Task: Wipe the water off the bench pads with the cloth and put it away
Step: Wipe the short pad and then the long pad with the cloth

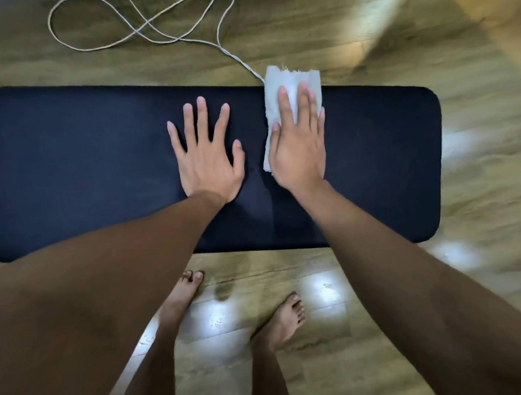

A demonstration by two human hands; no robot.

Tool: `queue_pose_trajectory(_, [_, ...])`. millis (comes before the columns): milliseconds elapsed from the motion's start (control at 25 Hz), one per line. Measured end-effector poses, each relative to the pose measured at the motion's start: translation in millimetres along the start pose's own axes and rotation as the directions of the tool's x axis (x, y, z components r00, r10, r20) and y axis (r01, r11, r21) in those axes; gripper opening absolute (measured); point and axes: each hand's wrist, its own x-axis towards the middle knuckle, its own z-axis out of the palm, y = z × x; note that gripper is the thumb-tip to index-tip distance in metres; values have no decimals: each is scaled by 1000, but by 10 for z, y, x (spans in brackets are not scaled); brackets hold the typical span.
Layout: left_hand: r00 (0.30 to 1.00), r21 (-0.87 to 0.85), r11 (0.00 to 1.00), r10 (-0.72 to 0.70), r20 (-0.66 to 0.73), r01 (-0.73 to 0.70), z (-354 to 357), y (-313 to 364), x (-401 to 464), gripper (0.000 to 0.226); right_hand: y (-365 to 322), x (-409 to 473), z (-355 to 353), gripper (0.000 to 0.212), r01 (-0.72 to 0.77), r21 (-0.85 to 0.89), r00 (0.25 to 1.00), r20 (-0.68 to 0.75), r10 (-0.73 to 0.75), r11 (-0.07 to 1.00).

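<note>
A long black bench pad (pixel 73 143) runs across the view from left to right. On its right half lies a folded grey-white cloth (pixel 277 79), whose far end hangs over the pad's far edge. My right hand (pixel 299 141) presses flat on the cloth with straight fingers. Just left of it, my left hand (pixel 207 154) rests flat on the bare pad with its fingers spread. The two hands are close together, and a faint damp streak shows on the pad below the gap between them.
The bench stands on a glossy wooden floor (pixel 484 150). A thin pale cord (pixel 135 28) loops on the floor beyond the pad and ends near the cloth. My bare feet (pixel 282 317) stand on the near side of the bench.
</note>
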Motion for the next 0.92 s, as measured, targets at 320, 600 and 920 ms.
queue_pose_trajectory(320, [999, -8, 1000, -27, 17, 27, -6, -5, -11, 63, 282, -1602, 115, 55, 39, 34, 997, 64, -41, 999])
queue_pose_trajectory(600, [1000, 22, 1000, -20, 10, 19, 11, -6, -4, 63, 293, -229, -60, 56, 46, 6, 999, 28, -46, 999])
queue_pose_trajectory(920, [1000, 14, 1000, -15, -7, 16, 33, -9, -4, 63, 433, -104, -124, 58, 33, -5, 999, 5, -33, 999])
